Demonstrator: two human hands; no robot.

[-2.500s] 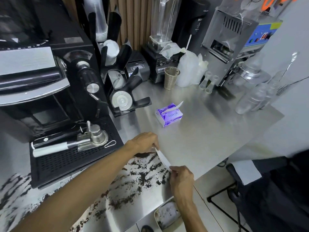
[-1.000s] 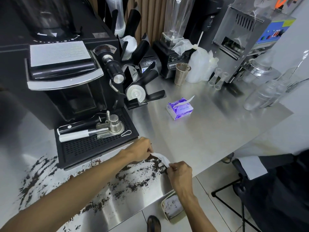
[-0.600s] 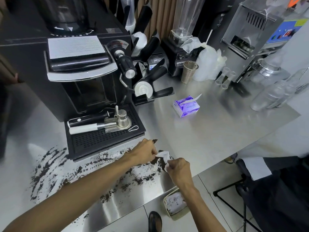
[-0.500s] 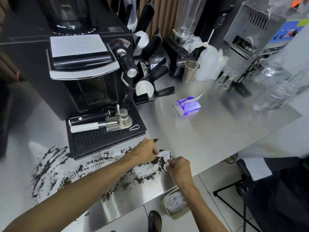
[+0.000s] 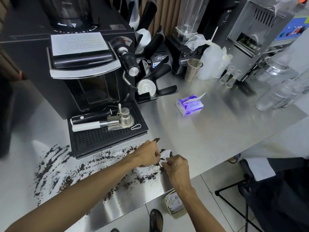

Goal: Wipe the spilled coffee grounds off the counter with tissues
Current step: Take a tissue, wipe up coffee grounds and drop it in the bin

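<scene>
Hands: we see both meeting over the near edge of the tabletop [image 5: 217, 131], pinching one small white tissue [image 5: 164, 156] between them.
Left hand [image 5: 147, 154]: fingers curled, thumb and fingertips nipping the tissue's left side, knuckles just above the grounds.
Right hand [image 5: 177, 166]: fingers curled too, gripping the tissue's lower right corner; neither hand is spread wide.
Coffee grounds [image 5: 53, 166]: a dark scatter runs from the far left of the tabletop, along the front of the black drip tray [image 5: 107, 138], to right under the hands.
Tissue: crumpled, held just over the right end of the spill; we cannot tell whether it touches the steel.
Tissue pack [image 5: 189, 107]: purple, further right and back, well apart from the spill, one sheet poking up.
Bin [image 5: 174, 204]: a small pale container on the floor below the tabletop edge, under the right wrist, with white scraps inside.
Done so far: very little, we judge; the steel to the right of the hands is bare, but nearly the whole spill lies there.
Left to do: press the tissue down and sweep the grounds together, likely toward the edge and the bin, taking more sheets as needed.
Changed since the earlier frames: the tissue was stretched as a long strip between hands set apart; now it is bunched small and the hands have closed in almost to touching. The grounds look undisturbed.
</scene>
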